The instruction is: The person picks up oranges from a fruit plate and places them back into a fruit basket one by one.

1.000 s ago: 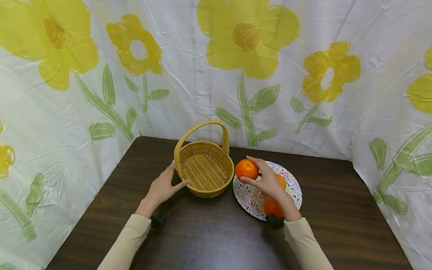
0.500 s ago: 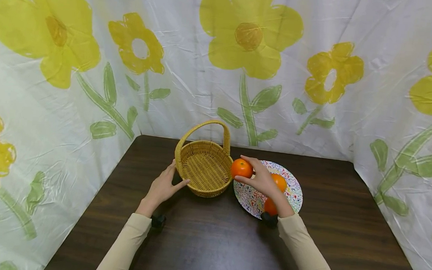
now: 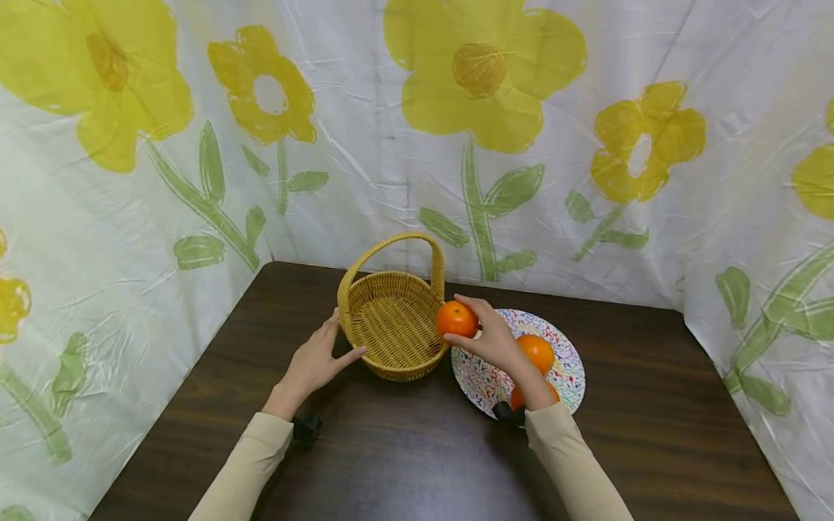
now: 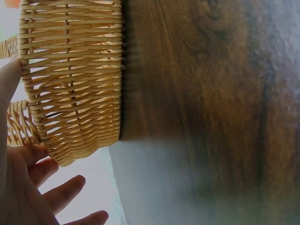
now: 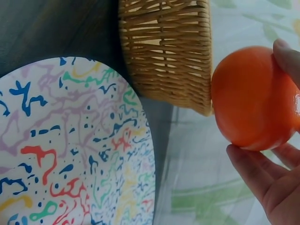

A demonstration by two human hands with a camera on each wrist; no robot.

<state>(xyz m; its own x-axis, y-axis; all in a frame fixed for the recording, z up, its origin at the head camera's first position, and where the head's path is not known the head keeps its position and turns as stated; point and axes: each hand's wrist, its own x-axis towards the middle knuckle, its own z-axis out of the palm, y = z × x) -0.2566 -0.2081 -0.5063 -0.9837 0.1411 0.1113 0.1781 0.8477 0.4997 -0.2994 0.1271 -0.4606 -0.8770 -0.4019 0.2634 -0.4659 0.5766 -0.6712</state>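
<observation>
My right hand (image 3: 494, 341) holds an orange (image 3: 457, 319) between thumb and fingers, over the right rim of the wicker basket (image 3: 396, 363). In the right wrist view the orange (image 5: 255, 98) is above the level of the basket rim (image 5: 204, 56). My left hand (image 3: 312, 366) rests at the basket's left side, thumb and index finger at its rim near the handle base. The left wrist view shows the other fingers (image 4: 65, 192) spread and fairly straight. Inside, the basket floor is bare.
A round plate (image 3: 470, 379) with colourful squiggles lies right of the basket. On it are two more oranges, one (image 3: 535, 353) in plain sight, the other (image 3: 523, 396) partly behind my right wrist. A flowered curtain (image 3: 365, 170) stands behind the dark wooden table (image 3: 404, 467).
My right hand has moved left with the orange, from over the plate to the basket's right rim. The left hand and the basket have stayed put.
</observation>
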